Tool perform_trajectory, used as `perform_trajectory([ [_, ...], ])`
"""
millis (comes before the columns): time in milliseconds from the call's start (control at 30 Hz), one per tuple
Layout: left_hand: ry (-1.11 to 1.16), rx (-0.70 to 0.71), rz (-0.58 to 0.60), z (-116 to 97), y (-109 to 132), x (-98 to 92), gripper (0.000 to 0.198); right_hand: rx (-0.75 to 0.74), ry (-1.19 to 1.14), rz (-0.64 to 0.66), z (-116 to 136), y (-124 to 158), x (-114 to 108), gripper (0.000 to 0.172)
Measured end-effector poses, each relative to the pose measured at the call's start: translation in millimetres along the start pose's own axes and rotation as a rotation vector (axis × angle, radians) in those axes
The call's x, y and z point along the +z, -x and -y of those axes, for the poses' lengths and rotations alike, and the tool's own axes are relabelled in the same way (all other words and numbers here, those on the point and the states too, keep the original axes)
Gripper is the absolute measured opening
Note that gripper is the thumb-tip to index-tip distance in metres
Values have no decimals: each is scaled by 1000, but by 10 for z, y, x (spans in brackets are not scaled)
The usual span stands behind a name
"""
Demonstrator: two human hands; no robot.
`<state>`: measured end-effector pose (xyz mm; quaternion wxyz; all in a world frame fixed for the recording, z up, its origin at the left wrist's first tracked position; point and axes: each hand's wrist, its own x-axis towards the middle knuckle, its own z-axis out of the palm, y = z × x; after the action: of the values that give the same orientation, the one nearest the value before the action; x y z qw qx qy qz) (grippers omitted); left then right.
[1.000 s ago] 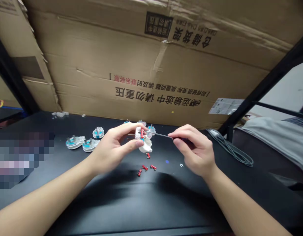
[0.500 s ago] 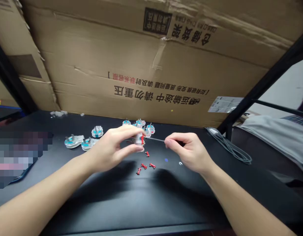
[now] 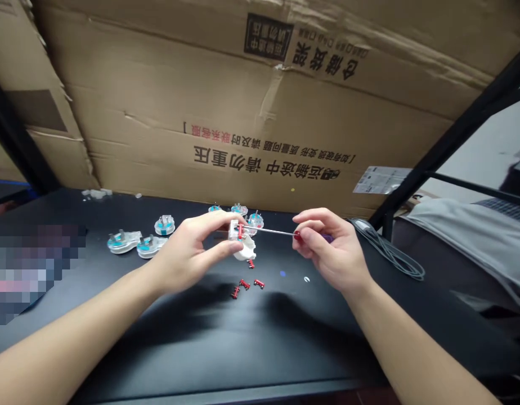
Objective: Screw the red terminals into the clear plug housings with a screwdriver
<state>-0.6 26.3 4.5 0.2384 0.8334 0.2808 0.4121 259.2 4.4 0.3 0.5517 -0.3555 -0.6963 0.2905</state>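
Note:
Between thumb and fingers, my left hand is closed on a white plug body. A small red bar lies across its near face, and a white curved shell shows just below; whether the two are joined I cannot tell. My right hand wraps the red and purple handle of a screwdriver. Its thin shaft points left, the tip at the red bar. Several loose red bars, one of them a red piece, lie on the black tabletop below my hands.
Clear plugs with blue parts, such as one plug, stand left and behind my left hand. A cardboard sheet walls off the back. A coiled grey cable lies at right. A white clip and blue spot are nearby.
My right hand has shifted slightly right and up, its grip now round the screwdriver handle, with the red collar showing. The plug body has turned in my left hand, and the white shell shows more.

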Motion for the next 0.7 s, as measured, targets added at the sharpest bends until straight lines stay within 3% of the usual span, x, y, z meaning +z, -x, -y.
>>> perform_trajectory([
  [100, -22, 47, 12, 1, 8, 0, 30, 13, -13, -44, -18, 9, 17, 24],
  [200, 18, 48, 10, 2, 17, 0, 28, -143, 58, -62, -37, 6, -4, 14],
  [300, 56, 18, -16, 4, 20, 0, 28, -270, 142, -34, -58, 2, -28, 31],
  [467, 106, 6, -4, -1, 16, 12, 29, -171, 139, -24, -61, 17, -21, 22],
  [600, 122, 7, -19, -9, 16, 12, 29, -243, 184, -36, -38, 22, -14, 36],
  [700, 108, 18, -19, -6, 15, 12, 28, -176, 149, 9, -49, 19, -6, 25],
])
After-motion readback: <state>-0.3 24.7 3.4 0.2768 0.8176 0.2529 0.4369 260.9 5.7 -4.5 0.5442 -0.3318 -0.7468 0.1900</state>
